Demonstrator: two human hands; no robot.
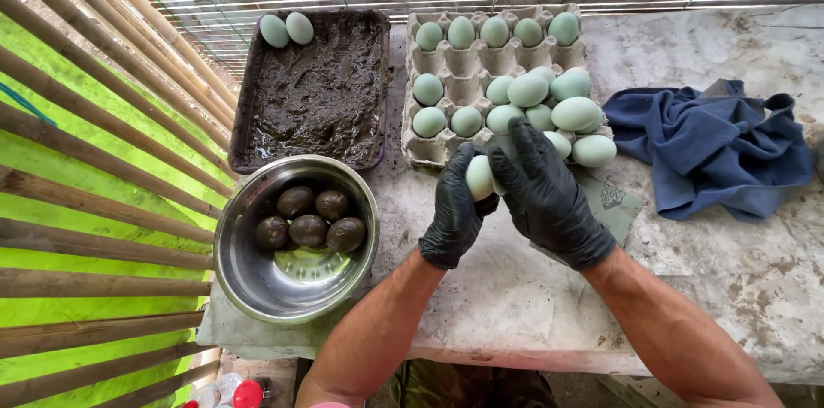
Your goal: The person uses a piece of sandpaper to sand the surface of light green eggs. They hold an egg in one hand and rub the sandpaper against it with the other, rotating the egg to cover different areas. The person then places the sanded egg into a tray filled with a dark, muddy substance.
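My left hand [453, 212], in a black glove, is closed around a pale green egg [479, 176] just in front of the grey egg carton [468, 65]. My right hand [545, 193], also gloved in black, rests against that egg, its fingers reaching up to the heap of pale green eggs [558, 112] on the carton's right side. More eggs sit singly in the carton's cups.
A steel bowl [249, 275] at left holds several mud-coated eggs [309, 219]. Behind it a dark tray [249, 82] of wet mud carries two clean eggs [287, 29]. A crumpled blue cloth [708, 146] lies at right on the stained table [730, 271]. Bamboo slats run along the left.
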